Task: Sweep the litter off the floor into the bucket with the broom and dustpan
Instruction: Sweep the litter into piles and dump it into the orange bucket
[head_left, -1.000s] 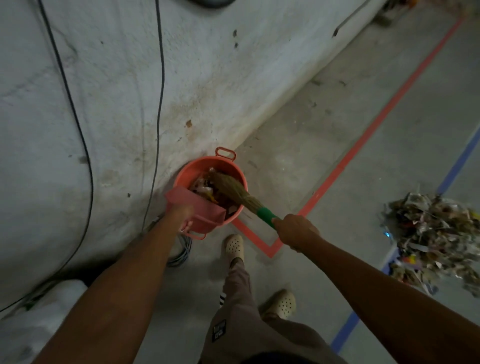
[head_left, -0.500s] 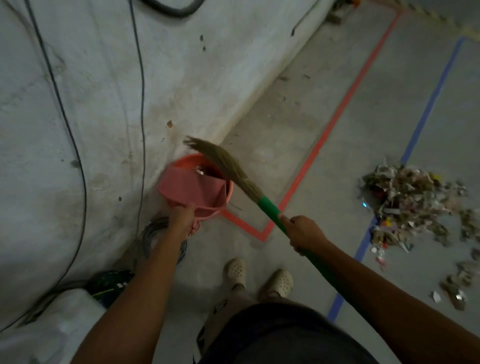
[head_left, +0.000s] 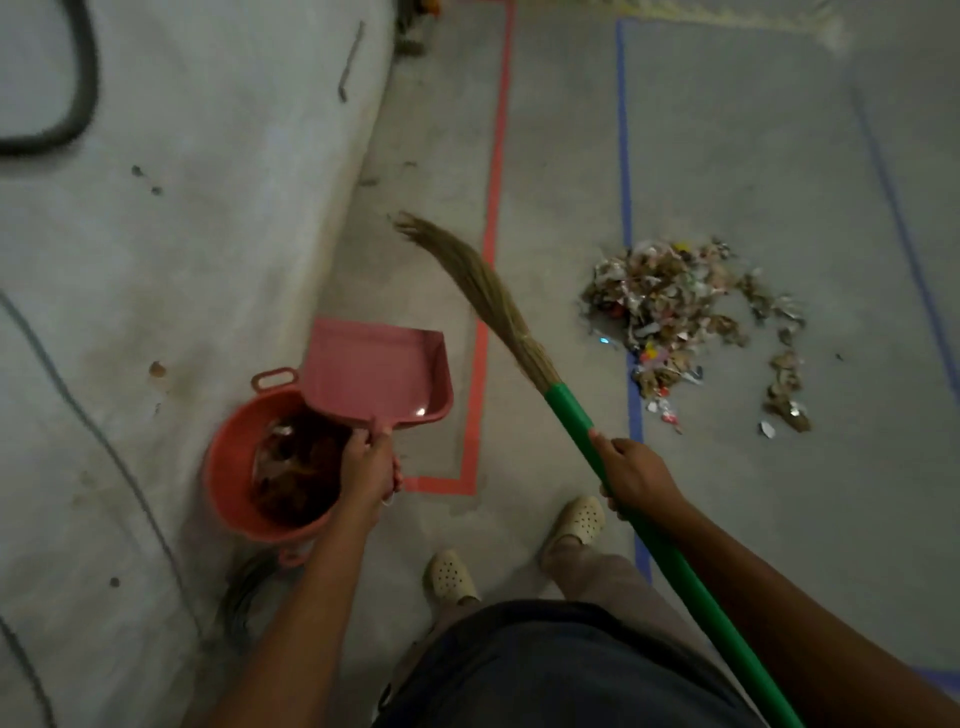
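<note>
Concrete floor: left hand grips dustpan, right hand broom.

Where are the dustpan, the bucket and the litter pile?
dustpan (head_left: 374, 364): head view, on its flat pink pan.
bucket (head_left: 228, 467): head view, on its left inner wall.
litter pile (head_left: 670, 296): head view, on the middle of the heap.
</note>
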